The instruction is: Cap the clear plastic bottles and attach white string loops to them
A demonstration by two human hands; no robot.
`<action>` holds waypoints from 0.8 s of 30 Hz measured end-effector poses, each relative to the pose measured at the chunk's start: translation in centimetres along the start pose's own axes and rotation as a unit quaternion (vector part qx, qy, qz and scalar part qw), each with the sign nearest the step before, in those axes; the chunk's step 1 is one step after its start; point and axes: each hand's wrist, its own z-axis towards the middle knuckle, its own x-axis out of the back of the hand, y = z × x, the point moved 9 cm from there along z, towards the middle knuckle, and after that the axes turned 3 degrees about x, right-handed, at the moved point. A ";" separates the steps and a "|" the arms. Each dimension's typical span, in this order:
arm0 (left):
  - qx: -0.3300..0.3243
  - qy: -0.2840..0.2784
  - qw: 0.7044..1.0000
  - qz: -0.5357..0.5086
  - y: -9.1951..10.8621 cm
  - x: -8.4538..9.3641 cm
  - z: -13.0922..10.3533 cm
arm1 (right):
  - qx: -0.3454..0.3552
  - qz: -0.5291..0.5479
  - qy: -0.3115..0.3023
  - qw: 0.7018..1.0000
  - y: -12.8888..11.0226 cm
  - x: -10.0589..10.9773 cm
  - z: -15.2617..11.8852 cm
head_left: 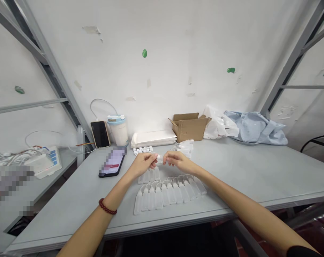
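Observation:
My left hand (143, 165) pinches a small white plastic piece (159, 157), perhaps a cap, between thumb and fingertips. Just right of it, my right hand (178, 160) is curled with fingertips drawn together; what they hold, if anything, I cannot make out. Below both hands lies a slanting row of translucent plastic bottles (164, 194) with thin curved white strips at their tops. A few more bottles (149, 176) lie behind that row, partly under my left hand. Beyond the hands are a heap of small white caps (143, 150) and a pile of translucent pieces (185, 147).
A phone (113, 162) lies left of my hands. Behind it stand another phone (100, 134) on a cable and a lidded cup (117, 131). Along the wall are a white stack (153, 138), an open cardboard box (190, 128), a plastic bag (219, 125) and blue cloth (255, 126).

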 end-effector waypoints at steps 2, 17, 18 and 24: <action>-0.013 -0.017 1.000 0.009 -0.1 -0.3 0.0 | -0.005 0.001 -0.002 1.000 0.2 0.0 0.0; -0.096 -0.011 0.988 0.121 1.0 -1.1 -0.3 | -0.009 0.020 0.011 1.000 0.5 0.1 0.2; -0.091 -0.009 0.989 0.119 0.9 -1.0 -0.3 | -0.010 0.004 0.025 1.000 0.6 0.3 0.2; -0.057 0.010 0.996 0.074 0.5 -0.7 0.0 | 0.006 -0.175 0.120 0.977 -0.2 1.8 0.0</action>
